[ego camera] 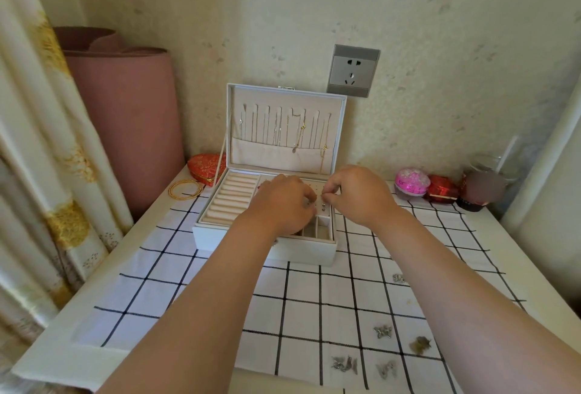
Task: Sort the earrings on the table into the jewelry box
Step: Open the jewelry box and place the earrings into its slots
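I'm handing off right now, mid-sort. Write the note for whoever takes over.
Left hand: fingers curled over the open jewelry box; what its grip holds, if anything, is hidden.
Right hand: fingertips pinched on what looks like a small earring, just above the stud panel.
Done: a couple of studs sit in the panel.
Left: about five loose earrings lie on the checked cloth, toward the person's right. Seat the held one, then fetch those.
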The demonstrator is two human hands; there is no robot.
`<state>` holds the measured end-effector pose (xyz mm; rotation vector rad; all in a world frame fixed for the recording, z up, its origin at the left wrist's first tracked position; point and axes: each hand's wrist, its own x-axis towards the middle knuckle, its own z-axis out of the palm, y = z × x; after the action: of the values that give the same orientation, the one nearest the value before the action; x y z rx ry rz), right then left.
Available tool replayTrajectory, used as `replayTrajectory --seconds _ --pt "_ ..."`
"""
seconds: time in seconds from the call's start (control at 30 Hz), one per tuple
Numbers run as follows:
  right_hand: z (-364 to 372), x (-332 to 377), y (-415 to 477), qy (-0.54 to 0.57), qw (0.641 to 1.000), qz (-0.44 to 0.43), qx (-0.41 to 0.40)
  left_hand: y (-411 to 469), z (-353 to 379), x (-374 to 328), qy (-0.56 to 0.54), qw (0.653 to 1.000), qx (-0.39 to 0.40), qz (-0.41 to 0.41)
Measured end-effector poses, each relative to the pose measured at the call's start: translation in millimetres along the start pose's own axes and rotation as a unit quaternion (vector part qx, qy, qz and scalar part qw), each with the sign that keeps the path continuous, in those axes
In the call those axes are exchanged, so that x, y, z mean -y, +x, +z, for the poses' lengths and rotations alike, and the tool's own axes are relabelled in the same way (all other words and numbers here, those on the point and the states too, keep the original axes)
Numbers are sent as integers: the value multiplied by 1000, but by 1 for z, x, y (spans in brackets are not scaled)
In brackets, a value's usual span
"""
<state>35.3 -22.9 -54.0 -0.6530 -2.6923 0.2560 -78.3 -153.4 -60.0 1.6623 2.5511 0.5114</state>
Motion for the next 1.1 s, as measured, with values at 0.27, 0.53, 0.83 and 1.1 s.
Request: replayTrajectory --seconds 0.27,0.53,0.83,1.1 --pt "-5 -12 1 85 994 3 66 0 1 0 12 1000 2 3" --pt "-21 -35 -18 160 985 56 40 0 -3 -15 47 998 -38 -20" --pt "-36 -86 -79 47 975 121 179 -4 15 -89 -73 994 -15 81" --pt "-36 -95 -102 49 965 164 200 -2 59 -124 -1 993 102 59"
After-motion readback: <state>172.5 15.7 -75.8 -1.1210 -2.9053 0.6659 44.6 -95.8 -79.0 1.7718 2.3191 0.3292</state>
